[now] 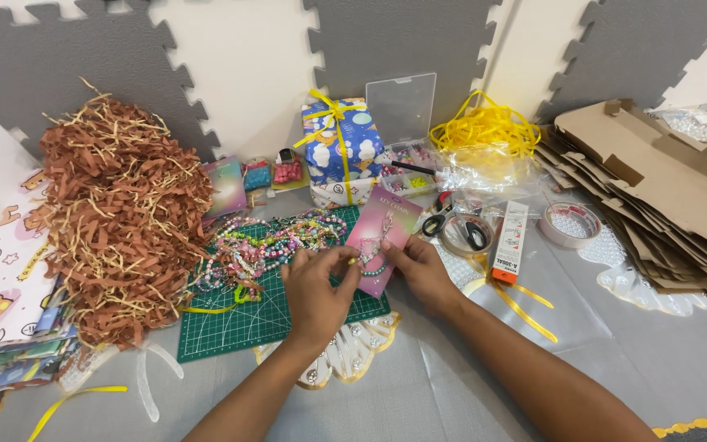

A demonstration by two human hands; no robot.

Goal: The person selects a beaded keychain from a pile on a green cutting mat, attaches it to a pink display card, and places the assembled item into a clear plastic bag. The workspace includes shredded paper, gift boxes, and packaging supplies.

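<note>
both hands meet over the near edge of a pink card [384,237] lying tilted across the corner of the green mat [231,319], the left hand [318,286] pinched narrow on a small bead bracelet [367,260] at the card's lower part while the right hand [419,266] pins the card's edge with closed fingertips, which looks meant to keep it flat and steady. a heap of beads [267,241] sits just left on the mat, within easy reach, and scissors [452,223] and tape [570,223] lie apart to the right.
</note>
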